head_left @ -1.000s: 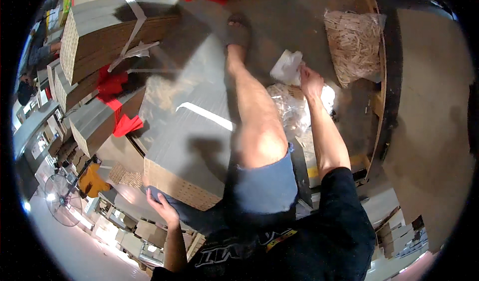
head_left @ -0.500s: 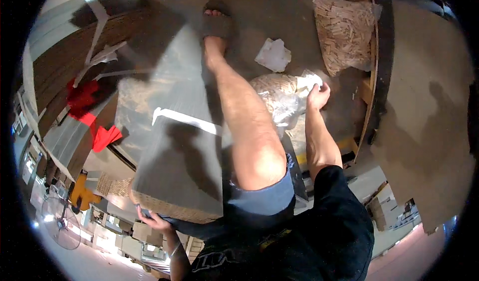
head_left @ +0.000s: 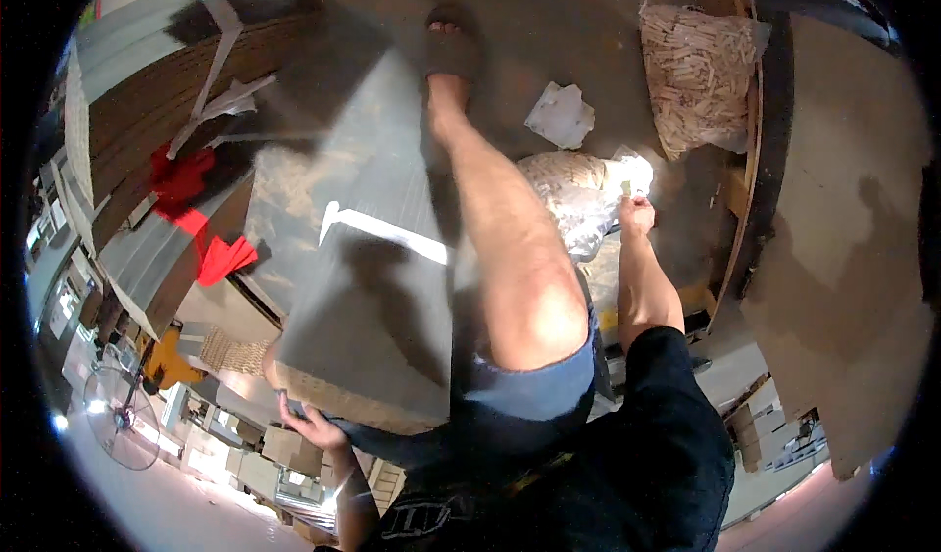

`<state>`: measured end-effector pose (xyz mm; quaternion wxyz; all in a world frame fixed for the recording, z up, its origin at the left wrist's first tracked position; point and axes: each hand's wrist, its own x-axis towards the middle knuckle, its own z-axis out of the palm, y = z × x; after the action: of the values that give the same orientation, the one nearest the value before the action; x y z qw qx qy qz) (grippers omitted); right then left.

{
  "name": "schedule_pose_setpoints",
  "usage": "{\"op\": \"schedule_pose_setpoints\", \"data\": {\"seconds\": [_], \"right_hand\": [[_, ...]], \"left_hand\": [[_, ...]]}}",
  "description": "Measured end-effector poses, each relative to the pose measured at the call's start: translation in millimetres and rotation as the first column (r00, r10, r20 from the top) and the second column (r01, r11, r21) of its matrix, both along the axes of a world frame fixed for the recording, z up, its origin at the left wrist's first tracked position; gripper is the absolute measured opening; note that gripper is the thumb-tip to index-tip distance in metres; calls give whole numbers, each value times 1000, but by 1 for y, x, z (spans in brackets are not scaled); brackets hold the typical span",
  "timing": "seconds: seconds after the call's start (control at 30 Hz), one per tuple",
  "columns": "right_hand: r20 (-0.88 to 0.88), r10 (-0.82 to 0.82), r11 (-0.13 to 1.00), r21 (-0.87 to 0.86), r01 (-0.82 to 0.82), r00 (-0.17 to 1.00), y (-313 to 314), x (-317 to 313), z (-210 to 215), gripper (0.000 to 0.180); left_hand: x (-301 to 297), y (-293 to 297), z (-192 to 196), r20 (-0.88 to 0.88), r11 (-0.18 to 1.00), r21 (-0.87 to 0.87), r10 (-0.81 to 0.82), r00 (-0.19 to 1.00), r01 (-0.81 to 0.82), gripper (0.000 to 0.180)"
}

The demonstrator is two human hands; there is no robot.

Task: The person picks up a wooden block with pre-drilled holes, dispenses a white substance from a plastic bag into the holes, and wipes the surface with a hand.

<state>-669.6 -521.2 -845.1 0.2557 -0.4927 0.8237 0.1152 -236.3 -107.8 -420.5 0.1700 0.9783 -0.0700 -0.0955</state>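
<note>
My right hand (head_left: pixel 637 216) is closed in a pinch at the bright, crumpled mouth of a clear plastic bag (head_left: pixel 578 204). Wooden dowels show through the plastic, and the bag lies on the floor beside my bent leg, partly hidden by it. At the lower left, my left hand (head_left: pixel 312 426) has its fingers apart against the near corner of a grey-topped stack of boards (head_left: pixel 392 307). A white strap (head_left: pixel 392 235) crosses the top of that stack.
A bigger bag of dowels (head_left: pixel 701 81) stands by a wooden edge at the right. A whitish plastic scrap (head_left: pixel 561 116) lies on the floor. Red cloth (head_left: pixel 225 260) hangs by strapped board stacks (head_left: pixel 265 52) at the left. A large brown panel (head_left: pixel 843 219) rises at far right.
My right hand has drawn back slightly along the bag's mouth, and its fingers are pinched together. The whole view has shifted a little. My left hand stays by the stack's corner.
</note>
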Motion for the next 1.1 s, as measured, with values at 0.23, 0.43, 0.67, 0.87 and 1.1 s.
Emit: {"op": "schedule_pose_setpoints", "data": {"seconds": [0.23,0.43,0.67,0.87,1.1], "right_hand": [[351,-90,929,-307,206,932,61,-26,111,22],[378,12,918,-372,140,926,68,0,279,18],[506,642,689,-710,-144,576,74,56,453,13],[142,987,160,-927,-340,76,84,115,601,24],[351,902,317,-934,164,250,151,161,613,23]], "left_hand": [[8,-22,3,9,997,62,-43,999,42,51],[1,-10,2,87,994,28,-104,991,102,44],[-59,-115,83,190,742,-406,-503,843,534,59],[-131,-213,173,40,304,-641,-904,426,705,94],[-143,-173,156,-125,94,-992,-864,487,-87,52]]}}
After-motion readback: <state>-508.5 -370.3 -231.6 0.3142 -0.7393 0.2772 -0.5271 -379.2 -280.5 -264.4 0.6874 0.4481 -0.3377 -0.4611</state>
